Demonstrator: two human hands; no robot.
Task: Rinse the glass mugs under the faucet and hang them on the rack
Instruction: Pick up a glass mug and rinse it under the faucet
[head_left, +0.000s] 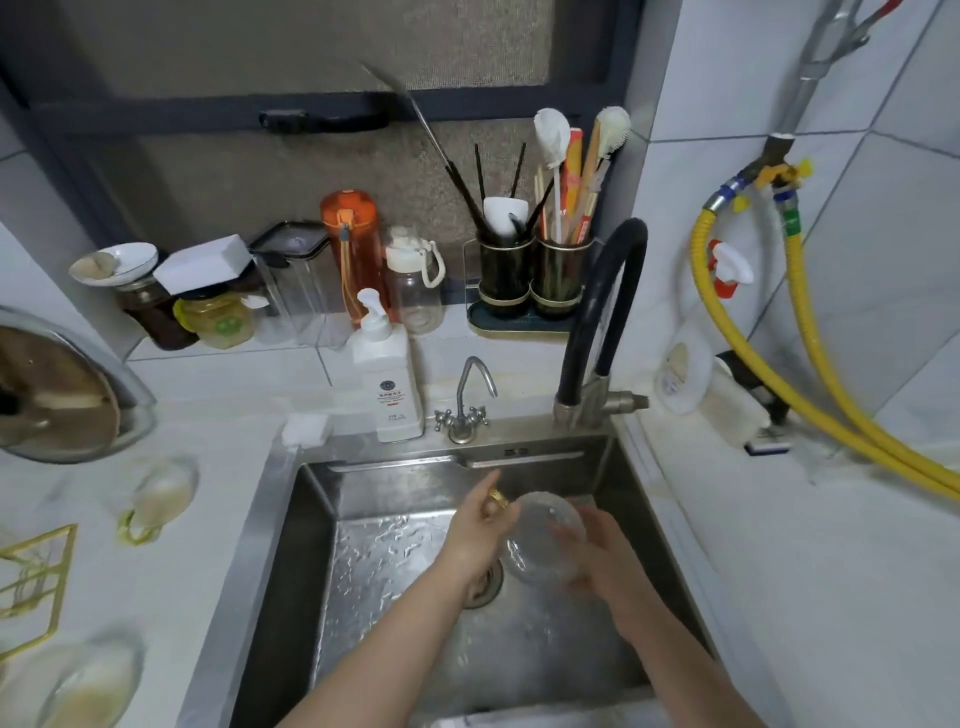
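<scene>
**One mug between both hands, two waiting by the rack**

The mug (545, 543) is held low in the sink (291, 519), over the drain, mouth tipped up toward the camera, so its long axis runs roughly from the camera down into the basin. The left hand (475, 535) grips its left side, where a gold handle shows between the curled fingers (491, 488). The right hand (602, 556) cups the right wall from outside, its fingers seen blurred through the glass, probably wrapped round it. The black faucet (602, 312) stands up and to the right of the mug; its stream cannot be made out.

The rack (36, 571) lies far left on the bench (779, 571), on the left hand's side, so the left arm is nearer for hanging.

Count: three mugs, one in hand and two others (161, 493) (88, 680) on the bench beside the rack; one rack; two taps.
</scene>
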